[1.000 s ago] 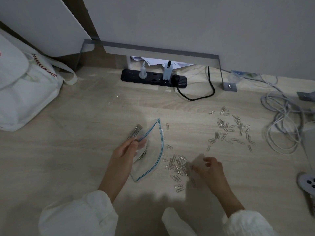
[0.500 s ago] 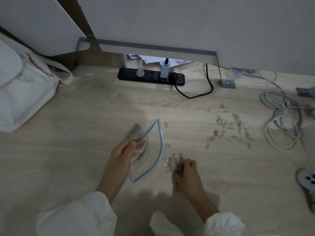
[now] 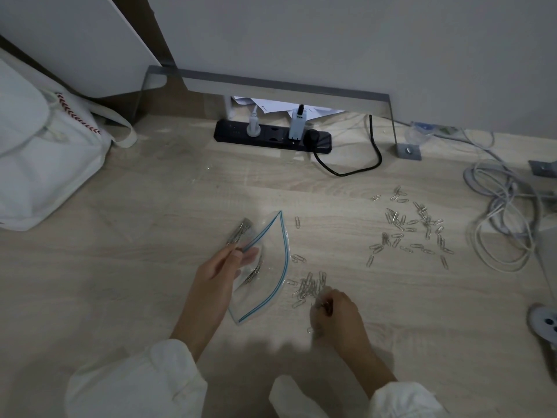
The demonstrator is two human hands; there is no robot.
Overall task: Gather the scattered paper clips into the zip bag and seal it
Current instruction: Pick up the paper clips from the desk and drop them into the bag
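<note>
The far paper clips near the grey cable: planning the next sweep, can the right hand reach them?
Probably yes. Only bare desk lies between the right hand and the far paper clips; the grey cable lies beyond them. That hand grips clips of the near pile.

The bag (image 3: 272,245) is clear, edged with a blue zip line. The clips (image 3: 310,286) right of the bag are silver. Under the bag, the desk (image 3: 150,267) is pale wood grain. Beyond the bag, the strip (image 3: 319,143) is black, with white plugs. Left of the bag, the tote (image 3: 45,164) is white with red chevron stitching. Far right of the bag, the cables (image 3: 500,212) are pale grey.
</note>
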